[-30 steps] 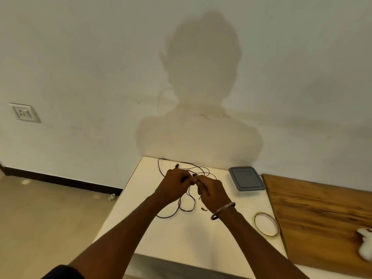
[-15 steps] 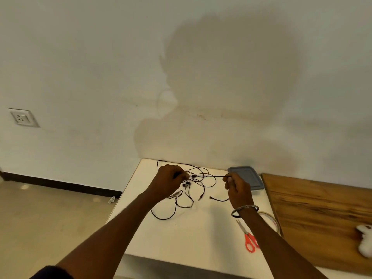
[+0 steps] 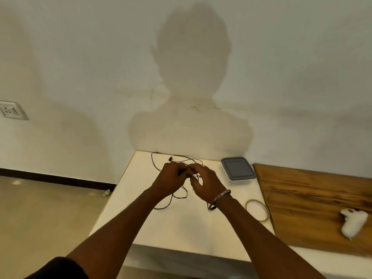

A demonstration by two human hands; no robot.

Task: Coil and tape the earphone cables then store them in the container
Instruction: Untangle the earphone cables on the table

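Earphone cable lies in loose black loops on the white table, mostly uncoiled, one strand trailing toward the wall. Left hand and right hand meet over the tangle, fingertips pinched on a strand between them. Looks like the coil is just starting. Advice: anchor one end in the left, wind even loops with the right, keep tension light, clear knots first. Tape roll sits just right of the right wrist; lidded grey container near the wall, shut.
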